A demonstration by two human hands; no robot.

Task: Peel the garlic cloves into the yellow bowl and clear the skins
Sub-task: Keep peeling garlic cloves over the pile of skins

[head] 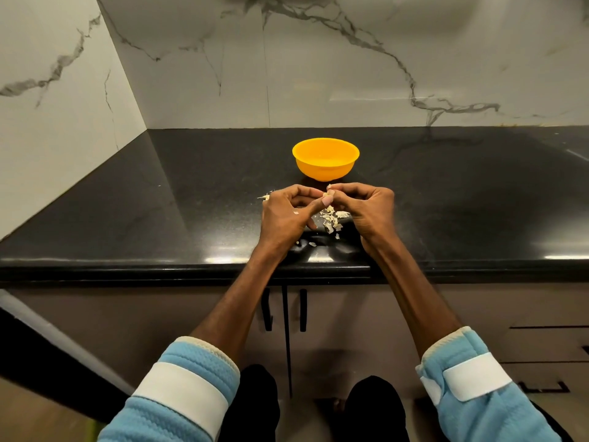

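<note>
Pale garlic clove (pixel 328 195) pinched between hands (pixel 287 215) (pixel 371 212), yellow bowl (pixel 325 169) just beyond

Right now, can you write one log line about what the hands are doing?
step: peeling | left hand: pinches garlic clove | right hand: pinches it too | skins: on countertop under hands | yellow bowl: beyond hands

Two hands meet over black countertop (pixel 191 202), near side of yellow bowl (pixel 325 169). Left hand (pixel 283 215) and right hand (pixel 369 205) pinch small garlic clove (pixel 327 195) between fingertips. Pile of pale garlic skins (pixel 331 220) on counter beneath hands. Stray scrap (pixel 264 197) beside left hand. Blue sleeves (pixel 178 393) with white bands. Veined marble wall (pixel 318 74) behind, cabinet doors (pixel 350 330) below.
</note>
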